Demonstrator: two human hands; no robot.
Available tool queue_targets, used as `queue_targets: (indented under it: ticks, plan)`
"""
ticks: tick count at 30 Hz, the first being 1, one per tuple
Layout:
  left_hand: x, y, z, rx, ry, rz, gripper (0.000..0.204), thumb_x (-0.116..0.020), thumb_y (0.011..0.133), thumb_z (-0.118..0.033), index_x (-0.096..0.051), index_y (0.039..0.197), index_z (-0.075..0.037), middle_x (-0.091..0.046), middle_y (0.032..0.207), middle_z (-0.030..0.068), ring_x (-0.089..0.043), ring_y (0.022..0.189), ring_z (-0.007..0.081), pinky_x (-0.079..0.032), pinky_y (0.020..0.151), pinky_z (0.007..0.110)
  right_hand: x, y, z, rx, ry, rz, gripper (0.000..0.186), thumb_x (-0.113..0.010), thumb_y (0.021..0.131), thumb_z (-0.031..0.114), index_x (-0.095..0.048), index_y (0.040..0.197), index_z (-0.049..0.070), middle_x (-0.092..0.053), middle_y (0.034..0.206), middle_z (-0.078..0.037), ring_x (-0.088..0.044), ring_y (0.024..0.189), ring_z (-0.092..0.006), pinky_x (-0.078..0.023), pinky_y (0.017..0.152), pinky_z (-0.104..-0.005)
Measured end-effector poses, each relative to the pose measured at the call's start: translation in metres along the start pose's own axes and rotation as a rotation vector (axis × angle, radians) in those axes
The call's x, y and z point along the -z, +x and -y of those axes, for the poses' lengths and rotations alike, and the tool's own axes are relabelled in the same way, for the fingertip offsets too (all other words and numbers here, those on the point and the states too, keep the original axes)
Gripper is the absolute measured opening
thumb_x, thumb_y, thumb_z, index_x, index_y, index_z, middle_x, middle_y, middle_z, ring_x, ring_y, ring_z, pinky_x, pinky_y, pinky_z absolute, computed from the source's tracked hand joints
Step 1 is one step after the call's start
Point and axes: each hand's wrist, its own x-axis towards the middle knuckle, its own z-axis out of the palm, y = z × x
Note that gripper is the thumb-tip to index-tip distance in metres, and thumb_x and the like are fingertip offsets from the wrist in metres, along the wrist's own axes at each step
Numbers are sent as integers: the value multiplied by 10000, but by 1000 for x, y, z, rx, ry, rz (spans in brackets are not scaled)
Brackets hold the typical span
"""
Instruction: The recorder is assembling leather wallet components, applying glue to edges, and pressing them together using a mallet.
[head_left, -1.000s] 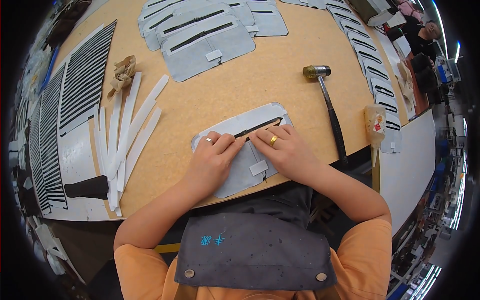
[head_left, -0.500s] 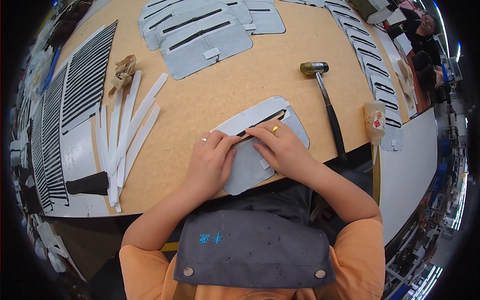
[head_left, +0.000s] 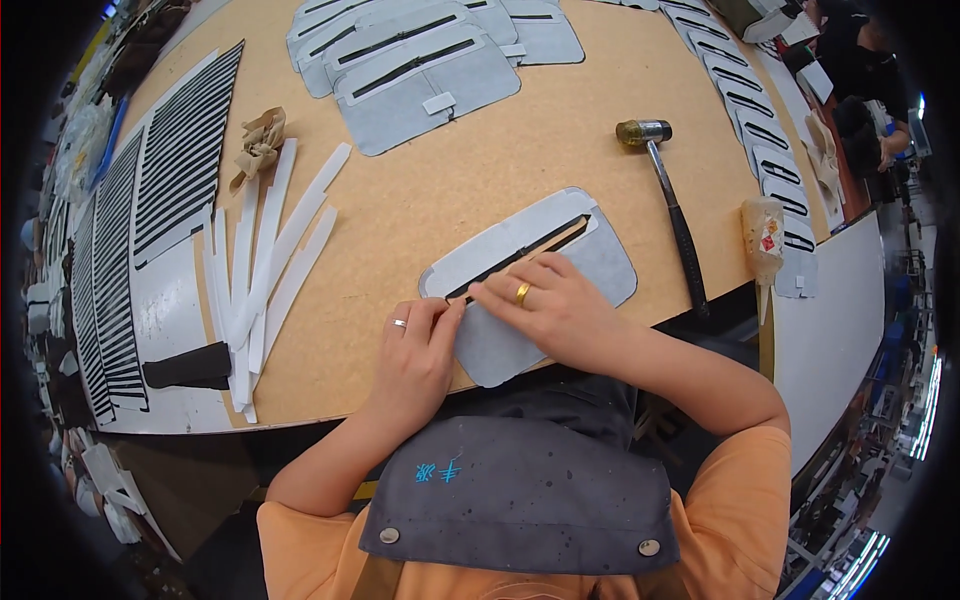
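A light grey panel [head_left: 600, 250] with rounded corners lies on the table near its front edge, tilted up to the right. A long narrow slot crosses it, edged by a black strip [head_left: 535, 245], with tan tabletop showing through at the right end. My left hand [head_left: 418, 350] is closed, its thumb and fingertips pinched at the slot's left end. Close beside it, my right hand [head_left: 550, 305] presses its fingers together on the strip's lower edge and covers part of the panel. The fingertips hide exactly how the strip is held.
Right of the panel lies a hammer [head_left: 670, 215]; beyond it stands a translucent bottle [head_left: 763, 240] with a nozzle. Similar grey panels [head_left: 430, 95] overlap at the back. White strips [head_left: 262, 260], crumpled brown paper [head_left: 258, 145] and black-striped sheets [head_left: 185, 150] lie left. A co-worker [head_left: 850, 60] is at far right.
Both hands have slid left and slightly down along the slot toward its left end, uncovering more of the black strip on the right. The whole view has shifted slightly.
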Motion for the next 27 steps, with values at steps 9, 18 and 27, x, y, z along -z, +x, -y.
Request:
queue_targets:
  ticks: [9,18,27]
  plan:
    - [8,-6,7,20,-120,24,226,-657,764,-30,-609,985,-40,-542,877,95,-525,807,256,-410,724,371,26,-11,-30,-23,-159,7,264,-567,758,98,-607,1008,25,-595,968,-52,-555,968,-174,-408,883,-332]
    - [6,43,12,20,-115,-44,292,-658,780,-79,-582,1054,-15,-552,970,121,-534,887,298,-423,806,387,15,-26,-12,-204,38,-72,387,-590,719,-2,-597,1105,28,-596,1003,-86,-571,939,-253,-481,796,-347]
    - [11,73,14,432,-573,369,216,-606,881,-146,-511,1007,2,-569,838,114,-562,741,242,-461,708,317,45,-36,-37,-658,525,-461,204,-552,869,-1,-577,1071,9,-589,936,-119,-594,863,-237,-474,785,-312]
